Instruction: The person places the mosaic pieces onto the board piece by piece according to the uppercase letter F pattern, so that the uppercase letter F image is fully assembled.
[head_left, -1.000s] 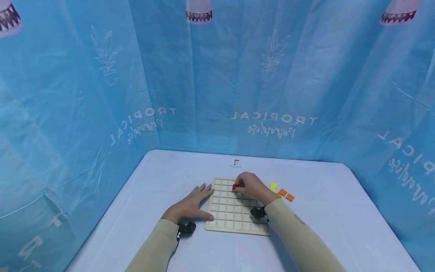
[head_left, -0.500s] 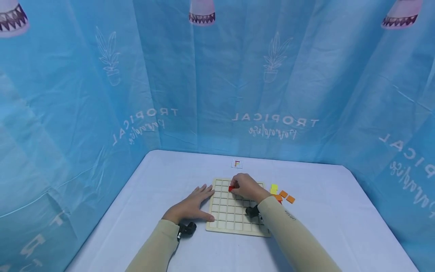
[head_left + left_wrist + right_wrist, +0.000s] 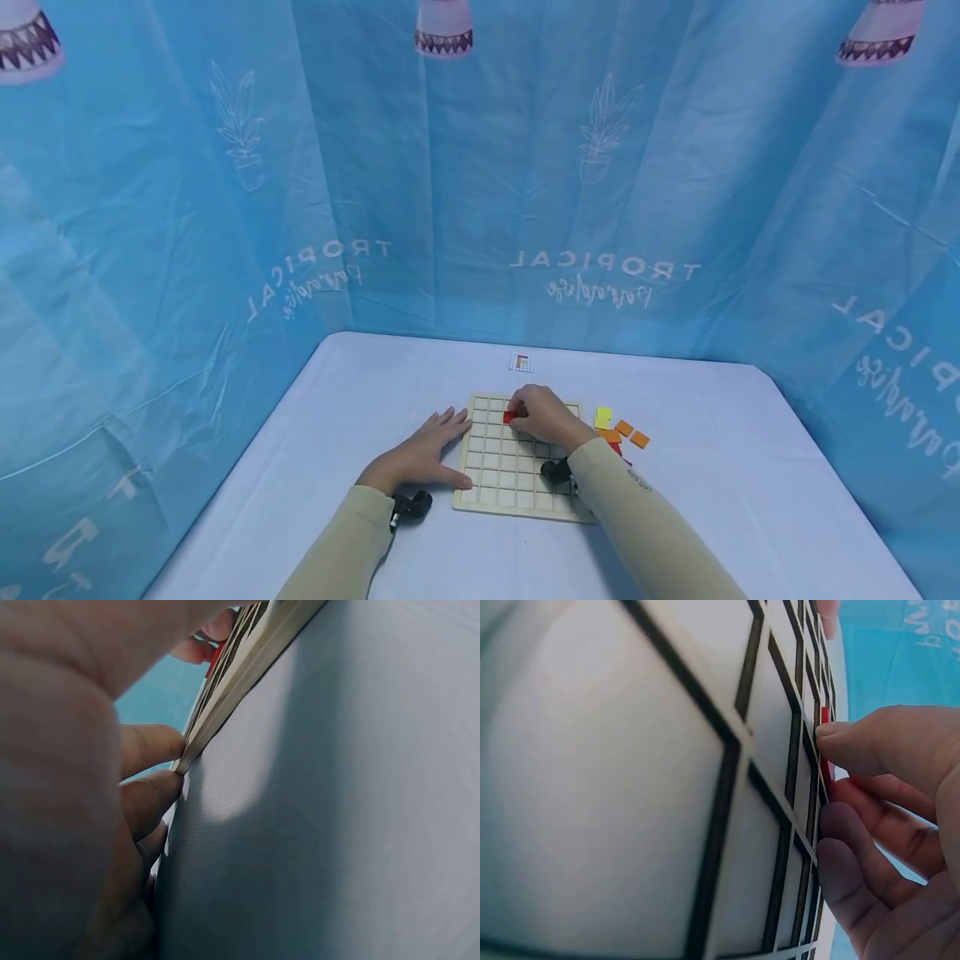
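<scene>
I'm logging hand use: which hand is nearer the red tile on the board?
Right: the right hand pinches the red tile; the left hand touches the left edge of the board, farther off.

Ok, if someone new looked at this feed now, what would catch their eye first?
Probably the blue curtain filling the upper head view, with its reversed white lettering. Next, the red tile in the grip of the right hand, at the far part of the pale grid board. Bright yellow tiles and orange tiles lie on the white table, right of the board.
</scene>
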Demonstrator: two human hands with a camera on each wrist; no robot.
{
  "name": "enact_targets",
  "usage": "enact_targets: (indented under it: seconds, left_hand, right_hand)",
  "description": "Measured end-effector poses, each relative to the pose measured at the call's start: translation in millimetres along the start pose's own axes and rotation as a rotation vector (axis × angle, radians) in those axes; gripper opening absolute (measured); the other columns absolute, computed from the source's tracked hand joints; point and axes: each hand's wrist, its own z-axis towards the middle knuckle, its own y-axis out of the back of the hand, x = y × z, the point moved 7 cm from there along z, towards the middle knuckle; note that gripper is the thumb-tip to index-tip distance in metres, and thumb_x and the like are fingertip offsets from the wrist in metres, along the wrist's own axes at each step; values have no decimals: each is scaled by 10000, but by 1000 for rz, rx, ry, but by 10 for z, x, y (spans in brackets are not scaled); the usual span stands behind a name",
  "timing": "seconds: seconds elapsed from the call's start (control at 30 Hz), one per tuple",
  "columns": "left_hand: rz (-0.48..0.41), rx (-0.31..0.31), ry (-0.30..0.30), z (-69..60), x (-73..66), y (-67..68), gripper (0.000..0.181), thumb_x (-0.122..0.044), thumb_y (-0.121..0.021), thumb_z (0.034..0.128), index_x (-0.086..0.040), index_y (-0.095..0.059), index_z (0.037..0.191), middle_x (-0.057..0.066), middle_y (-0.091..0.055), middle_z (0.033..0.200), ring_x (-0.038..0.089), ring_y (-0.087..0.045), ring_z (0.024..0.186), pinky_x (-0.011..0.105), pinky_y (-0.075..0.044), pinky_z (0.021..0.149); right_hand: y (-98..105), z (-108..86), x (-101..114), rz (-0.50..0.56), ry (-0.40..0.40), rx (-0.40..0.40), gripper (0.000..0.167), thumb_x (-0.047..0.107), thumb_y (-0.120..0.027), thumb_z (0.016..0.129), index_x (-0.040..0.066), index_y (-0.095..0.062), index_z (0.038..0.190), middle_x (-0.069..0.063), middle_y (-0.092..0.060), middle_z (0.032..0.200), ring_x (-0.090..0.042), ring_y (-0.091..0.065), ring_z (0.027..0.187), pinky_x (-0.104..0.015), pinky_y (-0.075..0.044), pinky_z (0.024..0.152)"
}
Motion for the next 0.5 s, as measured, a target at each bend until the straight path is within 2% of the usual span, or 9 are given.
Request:
enact_targets:
  seconds: [0.33, 0.5]
  left_hand:
    - [3, -6, 6, -12, -30, 12, 1175, -721, -854, 722, -191, -380, 1657, -18, -204, 1736, 317, -40, 1598, 630, -149, 1232]
    - [-9, -8, 2, -19, -47, 20, 1187, -720, -860, 715, -190, -374, 1659, -22, -196, 1736, 302, -39, 1598, 617, -137, 1237]
  right_hand:
    - [169, -302, -103, 85, 0, -78, 219, 153, -796, 972, 48, -741, 1156, -11, -663, 1054, -142, -618, 926, -375, -570, 840]
    - [341, -458, -186, 105, -49, -125, 250, 169, -804, 965, 37, -742, 1168, -27, -678, 1079, -143, -643, 961, -388, -579, 861]
